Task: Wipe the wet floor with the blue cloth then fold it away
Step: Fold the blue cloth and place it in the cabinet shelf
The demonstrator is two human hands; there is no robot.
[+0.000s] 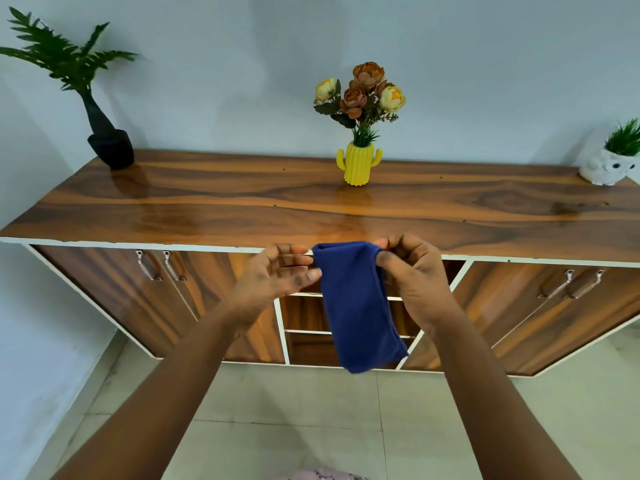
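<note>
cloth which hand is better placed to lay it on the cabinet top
Right. The right hand grips the cloth at its top corner, fully closed. The left hand only pinches the other corner with its fingers.

From my feed, the glossy brown wood-grain counter (214,202) runs off both side edges. At its right end the white owl-shaped planter (604,168) is clipped by the frame. Below its front edge, the hanging dark blue cloth (356,306) hides part of the open shelves (304,315). A pinkish patterned fabric (322,475) at the bottom edge is too cropped to identify.
</note>
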